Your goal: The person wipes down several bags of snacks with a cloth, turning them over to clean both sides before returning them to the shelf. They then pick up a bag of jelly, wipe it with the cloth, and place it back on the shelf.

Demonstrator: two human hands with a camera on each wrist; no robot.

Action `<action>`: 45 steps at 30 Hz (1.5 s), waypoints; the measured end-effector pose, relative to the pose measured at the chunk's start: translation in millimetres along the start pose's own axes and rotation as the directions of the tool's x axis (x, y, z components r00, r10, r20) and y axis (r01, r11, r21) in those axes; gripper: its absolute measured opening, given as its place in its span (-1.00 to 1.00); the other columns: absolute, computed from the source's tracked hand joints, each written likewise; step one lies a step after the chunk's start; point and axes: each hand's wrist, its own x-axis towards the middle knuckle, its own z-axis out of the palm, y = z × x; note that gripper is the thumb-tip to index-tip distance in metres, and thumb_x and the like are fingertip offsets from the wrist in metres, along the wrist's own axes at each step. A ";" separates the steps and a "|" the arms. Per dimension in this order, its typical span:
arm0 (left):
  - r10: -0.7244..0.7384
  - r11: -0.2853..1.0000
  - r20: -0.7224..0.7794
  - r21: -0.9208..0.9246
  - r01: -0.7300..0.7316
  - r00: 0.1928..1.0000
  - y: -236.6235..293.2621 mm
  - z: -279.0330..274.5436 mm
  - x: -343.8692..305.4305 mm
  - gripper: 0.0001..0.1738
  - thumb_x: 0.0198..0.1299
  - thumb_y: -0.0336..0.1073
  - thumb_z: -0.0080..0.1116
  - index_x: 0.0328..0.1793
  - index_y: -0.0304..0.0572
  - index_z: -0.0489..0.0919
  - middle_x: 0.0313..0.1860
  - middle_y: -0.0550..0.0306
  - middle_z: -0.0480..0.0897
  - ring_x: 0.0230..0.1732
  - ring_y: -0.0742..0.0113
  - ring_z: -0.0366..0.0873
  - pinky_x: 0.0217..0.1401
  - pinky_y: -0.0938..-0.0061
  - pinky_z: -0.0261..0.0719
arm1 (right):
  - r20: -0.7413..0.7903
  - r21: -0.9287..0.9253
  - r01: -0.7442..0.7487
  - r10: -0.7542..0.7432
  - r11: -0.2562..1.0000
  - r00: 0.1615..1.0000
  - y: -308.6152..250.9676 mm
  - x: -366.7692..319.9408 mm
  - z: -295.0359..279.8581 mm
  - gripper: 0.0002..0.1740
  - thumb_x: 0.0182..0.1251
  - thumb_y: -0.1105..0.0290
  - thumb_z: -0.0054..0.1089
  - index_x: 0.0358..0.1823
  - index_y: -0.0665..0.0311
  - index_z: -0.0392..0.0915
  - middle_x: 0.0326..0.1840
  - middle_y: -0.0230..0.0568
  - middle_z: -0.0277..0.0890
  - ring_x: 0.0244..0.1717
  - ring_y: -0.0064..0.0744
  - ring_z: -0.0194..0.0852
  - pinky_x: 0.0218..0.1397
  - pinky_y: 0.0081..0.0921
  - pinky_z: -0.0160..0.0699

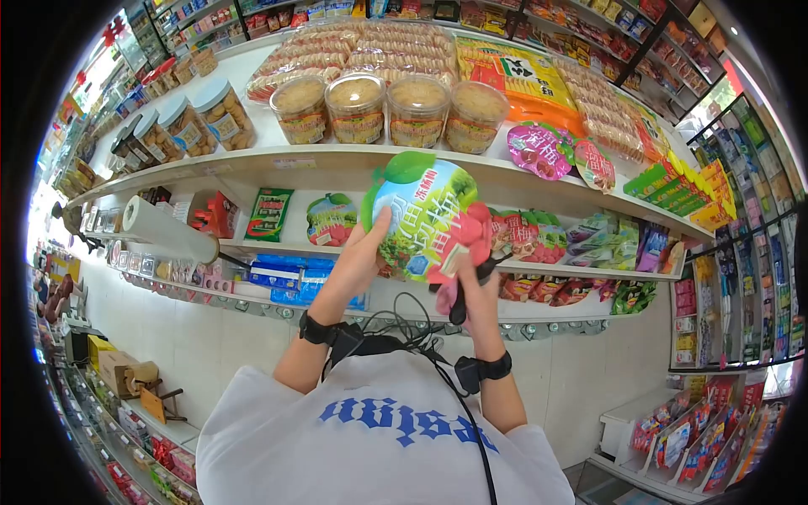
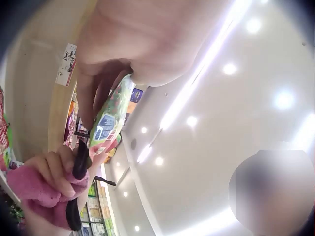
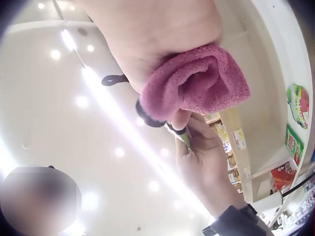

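One glossy pouch (image 1: 425,215), cut like an apple with a green leaf at its top, sits at the centre of the head view. It is raised in front of the shelves, its leaf overlapping the pale edge of the upper shelf (image 1: 252,164). Its smooth film is printed blue, white and red.

Two hands meet on it. The left hand (image 1: 362,252) grips the pouch's lower left edge, thumb on the front and fingers curled behind. The right hand (image 1: 475,282), at the lower right, is closed around one fluffy pink cloth (image 1: 478,229) and one slim black handle (image 1: 459,310); the bunched cloth lies against the pouch's lower right side. What the handle belongs to cannot be told. One black strap circles each wrist, and thin black cables hang between them.

Four round clear plastic tubs (image 1: 417,111) of pale biscuits stand in a row at the upper centre. Three clear jars with white lids (image 1: 223,114) sit further left. Two pink rounded pouches (image 1: 539,150) lie at the right of the same shelf. Behind the tubs lies one large yellow and orange bag (image 1: 513,76).

One roll of white paper (image 1: 164,227) lies at the left of the shelf below. At the bottom of the frame shows one white cotton T-shirt (image 1: 379,438) with blue lettering.
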 end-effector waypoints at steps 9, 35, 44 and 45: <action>-0.079 0.839 0.071 0.544 0.028 0.994 -36.7 1.6 3.4 -0.29 0.54 0.27 -0.24 0.08 -0.32 0.58 -0.16 0.17 0.67 -0.18 0.46 0.60 -0.17 0.44 0.58 | 0.069 -0.745 0.417 -0.560 0.521 0.825 -15.3 3.5 15.5 -0.58 0.48 0.20 0.13 0.20 0.34 0.53 0.29 -0.13 0.51 0.28 -0.25 0.46 0.35 -0.26 0.36; -0.338 0.850 0.278 0.501 0.164 0.899 -21.0 -42.7 -3.6 -0.15 0.53 0.32 -0.37 0.30 -0.40 0.53 0.00 -0.08 0.70 0.03 0.16 0.69 0.08 0.35 0.69 | -0.046 -0.061 0.063 -0.066 0.996 0.997 -34.6 22.3 -77.5 -0.54 0.23 0.54 0.43 0.15 0.38 0.52 0.04 -0.15 0.62 0.01 -0.37 0.66 0.06 -0.42 0.68; -0.229 0.859 0.281 0.508 0.058 0.932 9.8 -69.1 -50.8 -0.22 0.58 0.24 -0.43 0.40 -0.33 0.48 0.08 -0.09 0.70 0.04 0.19 0.68 0.15 0.32 0.65 | -0.193 0.023 0.529 -0.516 0.848 0.835 -157.5 151.0 -112.0 -0.71 0.43 0.36 0.30 0.08 0.32 0.53 0.01 -0.23 0.62 -0.06 -0.37 0.66 -0.03 -0.35 0.72; -0.220 0.861 0.271 0.506 0.055 0.937 10.6 -72.6 -53.2 -0.21 0.58 0.24 -0.41 0.40 -0.36 0.47 0.07 -0.11 0.70 0.05 0.17 0.68 0.16 0.31 0.65 | -0.247 0.015 0.578 -0.557 0.816 0.793 -166.0 163.0 -104.1 -0.76 0.46 0.32 0.28 0.02 0.29 0.55 -0.08 -0.24 0.65 -0.18 -0.42 0.66 -0.16 -0.45 0.69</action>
